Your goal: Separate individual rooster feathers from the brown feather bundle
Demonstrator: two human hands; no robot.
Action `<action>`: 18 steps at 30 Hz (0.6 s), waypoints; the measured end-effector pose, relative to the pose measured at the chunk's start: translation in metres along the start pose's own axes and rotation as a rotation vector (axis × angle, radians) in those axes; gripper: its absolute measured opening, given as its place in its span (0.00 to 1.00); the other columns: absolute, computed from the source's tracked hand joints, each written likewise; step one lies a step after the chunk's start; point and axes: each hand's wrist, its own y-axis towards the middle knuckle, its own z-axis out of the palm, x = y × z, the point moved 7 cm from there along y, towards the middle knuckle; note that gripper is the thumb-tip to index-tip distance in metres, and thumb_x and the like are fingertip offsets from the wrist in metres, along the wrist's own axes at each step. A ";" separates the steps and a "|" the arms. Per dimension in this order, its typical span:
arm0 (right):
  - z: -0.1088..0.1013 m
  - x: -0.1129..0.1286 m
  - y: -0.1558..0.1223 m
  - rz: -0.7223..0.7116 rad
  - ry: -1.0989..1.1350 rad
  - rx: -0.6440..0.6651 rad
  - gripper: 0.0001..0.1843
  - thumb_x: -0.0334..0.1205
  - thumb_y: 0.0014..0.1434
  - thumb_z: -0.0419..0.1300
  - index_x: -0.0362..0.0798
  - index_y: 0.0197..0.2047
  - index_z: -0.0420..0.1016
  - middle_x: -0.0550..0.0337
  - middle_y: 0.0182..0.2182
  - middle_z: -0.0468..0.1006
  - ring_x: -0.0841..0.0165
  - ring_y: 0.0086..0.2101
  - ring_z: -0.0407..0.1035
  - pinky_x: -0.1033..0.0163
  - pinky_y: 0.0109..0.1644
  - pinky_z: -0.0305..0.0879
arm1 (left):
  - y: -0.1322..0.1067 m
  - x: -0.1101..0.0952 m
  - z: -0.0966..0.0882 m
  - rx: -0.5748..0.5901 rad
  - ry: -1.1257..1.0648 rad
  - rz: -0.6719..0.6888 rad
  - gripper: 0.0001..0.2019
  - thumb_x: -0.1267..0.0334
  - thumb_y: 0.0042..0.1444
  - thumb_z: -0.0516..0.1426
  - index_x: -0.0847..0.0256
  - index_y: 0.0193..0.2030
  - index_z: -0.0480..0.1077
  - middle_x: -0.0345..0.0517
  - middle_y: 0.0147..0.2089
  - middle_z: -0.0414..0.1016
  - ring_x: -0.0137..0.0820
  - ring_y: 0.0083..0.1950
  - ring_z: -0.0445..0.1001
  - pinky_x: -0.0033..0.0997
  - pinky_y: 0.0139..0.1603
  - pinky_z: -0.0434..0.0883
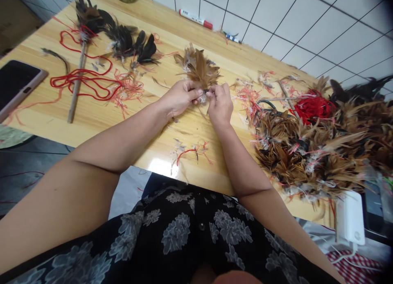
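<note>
A bunch of brown feathers (201, 69) is held between my two hands over the middle of the wooden table (172, 124). My left hand (184, 96) pinches its base from the left with thumb and fingers. From the right, my right hand (220, 102) grips the same base, its fingers curled. Pale fluffy quill ends show between the fingertips. On the table below my hands lies a short red cord scrap (186, 152) among bits of down.
At left are a stick topped with dark feathers (78, 81), looped red cord (101, 91), black feathers (132, 44) and a phone (20, 85). A large feather pile (307, 149), red string (313, 107) and white charger (351, 216) occupy the right. Markers (195, 19) lie by the tiled wall.
</note>
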 end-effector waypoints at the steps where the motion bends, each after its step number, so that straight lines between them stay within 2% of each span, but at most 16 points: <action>1: 0.000 0.002 0.000 0.020 -0.028 0.016 0.07 0.37 0.84 0.61 0.53 0.53 0.82 0.50 0.56 0.80 0.53 0.58 0.80 0.44 0.71 0.81 | 0.000 0.000 0.000 0.001 0.010 0.005 0.21 0.80 0.72 0.73 0.62 0.29 0.74 0.38 0.28 0.76 0.23 0.28 0.72 0.23 0.32 0.68; 3: 0.005 0.002 0.000 0.036 -0.058 0.054 0.06 0.34 0.83 0.61 0.52 0.53 0.80 0.49 0.56 0.81 0.53 0.58 0.79 0.42 0.73 0.80 | 0.002 0.002 -0.002 0.006 0.035 0.011 0.19 0.79 0.71 0.73 0.62 0.31 0.75 0.39 0.29 0.78 0.24 0.28 0.72 0.24 0.32 0.68; 5: 0.012 -0.002 0.002 0.015 -0.036 0.071 0.06 0.36 0.84 0.60 0.52 0.51 0.78 0.50 0.56 0.81 0.53 0.58 0.79 0.41 0.75 0.79 | 0.003 0.003 -0.003 0.004 0.067 0.019 0.17 0.80 0.68 0.75 0.61 0.32 0.76 0.39 0.30 0.78 0.25 0.29 0.73 0.25 0.33 0.70; 11: 0.036 -0.031 0.012 -0.101 0.143 0.027 0.16 0.51 0.87 0.57 0.53 0.46 0.74 0.52 0.50 0.81 0.55 0.58 0.79 0.39 0.76 0.80 | 0.008 0.003 -0.008 -0.029 0.190 0.072 0.17 0.81 0.63 0.73 0.60 0.34 0.75 0.35 0.28 0.73 0.28 0.31 0.75 0.27 0.36 0.73; 15: 0.043 -0.040 0.017 -0.077 0.308 0.034 0.21 0.56 0.85 0.62 0.53 0.41 0.75 0.54 0.44 0.82 0.56 0.54 0.80 0.40 0.74 0.82 | 0.009 0.001 -0.008 0.022 0.246 0.078 0.16 0.78 0.62 0.75 0.60 0.33 0.74 0.35 0.29 0.73 0.28 0.32 0.75 0.28 0.38 0.73; 18: 0.044 -0.041 0.017 -0.029 0.482 0.034 0.27 0.65 0.83 0.64 0.53 0.39 0.75 0.57 0.41 0.82 0.58 0.51 0.80 0.42 0.71 0.84 | 0.010 0.001 -0.010 0.058 0.260 0.100 0.19 0.71 0.61 0.80 0.59 0.33 0.74 0.36 0.30 0.74 0.30 0.33 0.76 0.29 0.38 0.73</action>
